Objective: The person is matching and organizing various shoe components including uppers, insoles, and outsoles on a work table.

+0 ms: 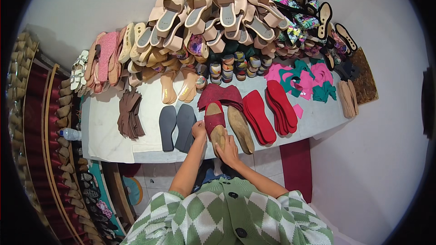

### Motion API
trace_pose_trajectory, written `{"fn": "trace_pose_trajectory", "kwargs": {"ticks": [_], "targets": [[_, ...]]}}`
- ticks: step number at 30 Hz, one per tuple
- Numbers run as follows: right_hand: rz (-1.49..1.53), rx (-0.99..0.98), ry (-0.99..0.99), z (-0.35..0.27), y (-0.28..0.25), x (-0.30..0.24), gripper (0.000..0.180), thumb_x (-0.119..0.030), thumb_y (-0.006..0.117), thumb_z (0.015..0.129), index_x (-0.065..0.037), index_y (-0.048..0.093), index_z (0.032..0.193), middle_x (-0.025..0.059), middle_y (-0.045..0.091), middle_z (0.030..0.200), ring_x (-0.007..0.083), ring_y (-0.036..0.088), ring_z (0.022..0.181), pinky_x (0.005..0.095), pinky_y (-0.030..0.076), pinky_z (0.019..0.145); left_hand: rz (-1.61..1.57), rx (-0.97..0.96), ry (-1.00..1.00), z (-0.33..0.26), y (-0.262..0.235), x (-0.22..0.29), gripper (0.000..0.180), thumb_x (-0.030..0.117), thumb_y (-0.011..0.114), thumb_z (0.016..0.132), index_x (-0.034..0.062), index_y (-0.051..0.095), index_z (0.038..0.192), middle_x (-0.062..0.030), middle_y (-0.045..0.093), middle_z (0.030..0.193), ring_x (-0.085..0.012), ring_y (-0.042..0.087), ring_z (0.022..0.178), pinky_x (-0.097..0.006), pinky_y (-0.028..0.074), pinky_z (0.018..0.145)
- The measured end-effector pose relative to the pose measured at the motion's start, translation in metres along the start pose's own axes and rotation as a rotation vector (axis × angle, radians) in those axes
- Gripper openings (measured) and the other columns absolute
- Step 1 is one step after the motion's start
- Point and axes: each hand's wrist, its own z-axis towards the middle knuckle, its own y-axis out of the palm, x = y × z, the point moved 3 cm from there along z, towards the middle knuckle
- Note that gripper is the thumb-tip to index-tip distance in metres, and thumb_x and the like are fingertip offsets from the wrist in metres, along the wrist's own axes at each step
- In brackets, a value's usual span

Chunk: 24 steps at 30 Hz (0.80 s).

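"How would that wooden shoe last (218,136) handle?"

"Stiff, solid, I'd guess; its red strap (214,121) softer. Hold the near end, like the right hand (228,150), fingers wrapped round, at the bench's (102,129) edge."

"Left hand (198,129)?"

"Fingers curled beside the strap; can't tell if pinching."

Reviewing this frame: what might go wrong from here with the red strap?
The red strap could sit crooked on the wooden last if pulled unevenly; the left hand is at just one side. If the right hand loosens, the last might slip, being close to the front edge of the table.
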Motion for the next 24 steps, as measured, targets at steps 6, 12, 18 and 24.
{"fn": "trace_pose_trajectory", "kwargs": {"ticks": [6, 12, 18, 24], "targets": [[-0.045, -0.038, 0.0, 0.002, 0.005, -0.004, 0.078, -0.029, 0.058, 0.082, -0.005, 0.015, 0.142, 0.0223, 0.042, 0.102, 0.0401, 0.051, 0.09, 0.0461, 0.045, 0.077, 0.08, -0.039, -0.093, -0.001, -0.013, 0.005, 0.032, 0.035, 0.064, 0.083, 0.0048, 0.07, 0.09, -0.0095, 0.068, 0.081, -0.0167, 0.061, 0.072, -0.03, 0.046, 0.069], [-0.079, -0.077, 0.056, 0.006, 0.007, -0.002, 0.077, -0.028, 0.059, 0.081, -0.003, 0.017, 0.141, 0.023, 0.042, 0.103, 0.0414, 0.051, 0.092, 0.0464, 0.046, 0.076, 0.098, -0.263, -0.125, -0.031, -0.006, 0.048, 0.055, 0.047, 0.077, 0.066, -0.0017, 0.068, 0.09, -0.0122, 0.068, 0.084, -0.0182, 0.064, 0.078, -0.03, 0.049, 0.072], [-0.064, -0.029, 0.059, 0.001, 0.001, -0.003, 0.078, -0.028, 0.06, 0.079, -0.002, 0.019, 0.14, 0.0235, 0.042, 0.103, 0.0415, 0.052, 0.092, 0.0456, 0.046, 0.078, -0.038, -0.238, -0.08, -0.03, 0.006, 0.037, 0.063, 0.041, 0.081, 0.064, -0.007, 0.061, 0.098, -0.0141, 0.066, 0.087, -0.0177, 0.063, 0.076, -0.028, 0.05, 0.068], [-0.035, -0.068, 0.084, 0.004, -0.002, -0.002, 0.078, -0.029, 0.06, 0.08, -0.003, 0.018, 0.141, 0.0233, 0.042, 0.103, 0.0416, 0.052, 0.093, 0.046, 0.046, 0.078, -0.195, -0.218, -0.086, -0.039, 0.01, 0.039, 0.064, 0.034, 0.08, 0.067, -0.0093, 0.054, 0.106, -0.0171, 0.064, 0.094, -0.0194, 0.063, 0.08, -0.029, 0.051, 0.072]]}}
